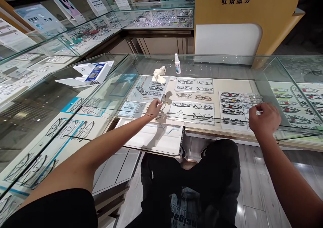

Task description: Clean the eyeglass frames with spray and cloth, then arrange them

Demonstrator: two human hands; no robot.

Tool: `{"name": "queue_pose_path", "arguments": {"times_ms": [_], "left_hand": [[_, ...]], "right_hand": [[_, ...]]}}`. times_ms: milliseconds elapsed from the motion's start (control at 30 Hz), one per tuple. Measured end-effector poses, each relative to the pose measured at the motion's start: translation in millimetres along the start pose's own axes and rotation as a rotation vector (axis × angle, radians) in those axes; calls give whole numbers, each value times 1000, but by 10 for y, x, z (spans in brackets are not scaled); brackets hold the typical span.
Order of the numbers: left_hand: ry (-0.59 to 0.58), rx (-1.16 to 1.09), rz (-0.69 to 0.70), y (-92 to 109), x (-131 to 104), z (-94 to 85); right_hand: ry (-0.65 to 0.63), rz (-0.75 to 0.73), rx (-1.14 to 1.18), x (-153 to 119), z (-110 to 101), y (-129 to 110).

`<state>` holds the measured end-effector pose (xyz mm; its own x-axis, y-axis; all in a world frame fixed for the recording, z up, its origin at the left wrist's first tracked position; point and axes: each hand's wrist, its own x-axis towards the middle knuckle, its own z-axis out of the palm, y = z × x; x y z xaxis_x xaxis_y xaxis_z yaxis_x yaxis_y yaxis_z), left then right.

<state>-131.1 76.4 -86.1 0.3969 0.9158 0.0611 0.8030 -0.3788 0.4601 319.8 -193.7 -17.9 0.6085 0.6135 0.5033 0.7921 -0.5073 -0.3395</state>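
Between the fingertips of my left hand (154, 109) is a pair of eyeglasses (164, 102), its round lens and thin frame raised above the glass counter. One temple stretches off to the right. My right hand (264, 118) is closed with curled fingers, over the counter's front edge at the right. Whatever those fingers may hold is hidden. Farther back on the glass lie a crumpled cream cloth (158, 74) and an upright white spray bottle (177, 64). Below my left hand, a white drawer (151, 139) is pulled out.
Rows of eyeglass frames (232, 106) lie inside the glass counter (227, 70). An opened white-and-blue box (94, 73) rests on the left glass top. My legs (189, 174) are close to the counter. A wooden cashier desk (232, 12) stands behind.
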Motion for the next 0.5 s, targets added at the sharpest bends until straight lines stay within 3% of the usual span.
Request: {"name": "queue_pose_path", "arguments": {"times_ms": [300,500], "left_hand": [[-176,204,157,466,26,627],[-269,325,332,589,49,800]], "right_hand": [[12,-6,-26,2,-7,-14],[32,-22,-31,2,4,-17]]}}
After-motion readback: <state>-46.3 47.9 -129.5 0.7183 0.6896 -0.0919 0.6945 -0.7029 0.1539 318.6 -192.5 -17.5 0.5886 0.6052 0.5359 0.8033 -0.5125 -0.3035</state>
